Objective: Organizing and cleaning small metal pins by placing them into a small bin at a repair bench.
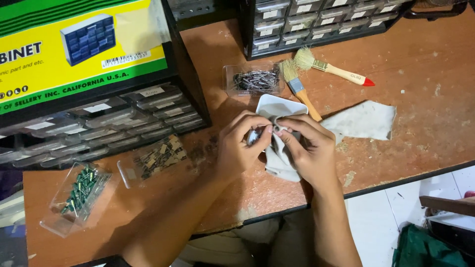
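A small shiny metal part (253, 137) is pinched in the fingertips of the left hand (240, 146), and a pale grey cloth (278, 160) is pressed to it by the right hand (309, 151). The fingers of both hands are held close together, with the tips clamped on the part and the cloth, just above the front of the brown table (420, 64). The part is judged to be light and hard, and it may be slippery, so it is best held by its two ends with the fingertips. Its exact shape cannot be told, since most of it is hidden by the fingers. The cloth is judged to be soft and floppy, and it can be held anywhere. It looks creased and a bit dirty, and its lower end is hung down between the two hands. A white dish (279, 105) is seen right behind the hands. A clear tray of thin metal parts (255, 80) is set just behind the dish. Two brushes (316, 74) with wooden handles are laid beside the tray, one with a red tip. A second rag (363, 121) is laid flat to the right. A tray of green parts (81, 190) and a tray of tan parts (158, 157) are seen to the left. These are set in front of a black cabinet (114, 118) with many little drawers.
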